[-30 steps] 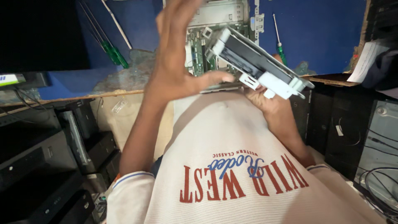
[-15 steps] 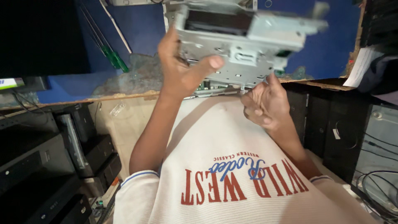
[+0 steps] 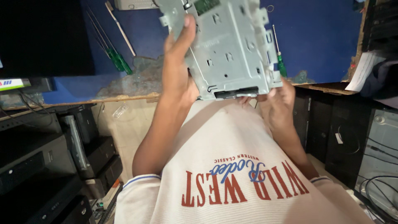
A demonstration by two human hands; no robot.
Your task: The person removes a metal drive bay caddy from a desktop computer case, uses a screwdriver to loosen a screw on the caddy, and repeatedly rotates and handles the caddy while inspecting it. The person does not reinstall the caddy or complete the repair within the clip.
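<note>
I hold a grey metal drive casing [image 3: 232, 45] up in front of me, above my chest, its flat stamped side facing the camera. My left hand [image 3: 178, 72] grips its left edge, thumb pressed on the metal face. My right hand [image 3: 277, 105] supports the lower right corner from underneath, its fingers partly hidden behind the casing. A slot runs along the casing's near edge. My white shirt [image 3: 232, 166] with red and blue lettering fills the lower part of the view.
A blue worktop [image 3: 323, 37] with a worn wooden edge lies behind the casing. Green-handled screwdrivers [image 3: 118, 60] lie on it at left, another one [image 3: 281, 62] at right. Dark equipment boxes [image 3: 37, 166] are stacked at left; black cases, a paper sheet [image 3: 360, 70] and cables [image 3: 381, 195] are at right.
The casing has been turned over and lifted closer, so its flat metal side now faces me. My left hand went from open above it to gripping its edge; my right hand moved under the corner.
</note>
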